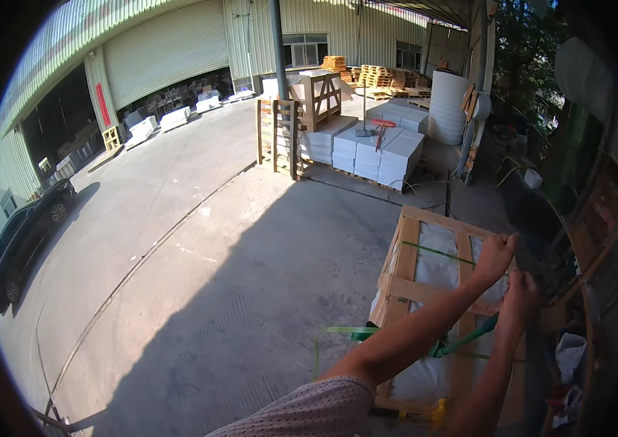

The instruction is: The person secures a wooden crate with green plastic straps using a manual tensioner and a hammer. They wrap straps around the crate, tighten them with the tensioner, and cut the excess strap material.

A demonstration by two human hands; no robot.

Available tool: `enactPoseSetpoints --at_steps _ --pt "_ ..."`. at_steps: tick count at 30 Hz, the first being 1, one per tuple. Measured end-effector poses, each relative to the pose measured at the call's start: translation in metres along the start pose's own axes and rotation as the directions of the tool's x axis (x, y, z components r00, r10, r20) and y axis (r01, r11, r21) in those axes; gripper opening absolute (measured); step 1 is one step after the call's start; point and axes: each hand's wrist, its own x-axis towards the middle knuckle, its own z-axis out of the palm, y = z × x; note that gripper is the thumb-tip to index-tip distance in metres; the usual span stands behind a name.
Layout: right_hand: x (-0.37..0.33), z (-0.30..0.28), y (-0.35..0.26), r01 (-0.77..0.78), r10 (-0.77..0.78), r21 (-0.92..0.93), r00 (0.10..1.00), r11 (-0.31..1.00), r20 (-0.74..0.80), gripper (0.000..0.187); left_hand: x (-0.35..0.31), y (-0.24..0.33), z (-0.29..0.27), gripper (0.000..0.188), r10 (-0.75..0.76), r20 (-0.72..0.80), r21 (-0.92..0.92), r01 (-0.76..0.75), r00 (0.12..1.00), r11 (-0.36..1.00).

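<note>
A wooden crate with white wrapped contents showing between its slats lies at the right. Over its far part runs a thin green strap. My left hand is closed above the crate's far right side, near that strap. Just nearer, my right hand is closed too; whatever either one grips is hidden. Beneath my forearms rests a green tool with a long handle, partly covered by my arms. A loop of green strap sticks out past the crate's left side.
Beyond the crate stand white block stacks with a red-handled tool on top. A wooden pallet stands upright by a post. A dark car is parked far left. A yellow object lies at the crate's near end.
</note>
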Motion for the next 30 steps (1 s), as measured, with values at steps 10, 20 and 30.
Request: enactPoseSetpoints --at_steps 10,20,30 --pt "-0.162 -0.104 0.057 0.026 -0.031 0.05 0.994 0.998 0.108 0.016 0.077 -0.06 0.0 0.036 -0.022 -0.092 0.142 0.036 0.995 0.989" --pt "-0.32 -0.206 0.283 -0.299 0.468 -0.527 0.856 0.795 0.221 0.032 0.125 -0.091 0.039 0.039 -0.079 -0.128 0.143 0.097 0.989 0.985" --pt "-0.358 -0.173 0.354 -0.467 0.721 -0.628 0.655 0.622 0.226 0.034 0.129 -0.092 0.021 0.04 -0.239 -0.128 0.101 0.253 0.962 0.962"
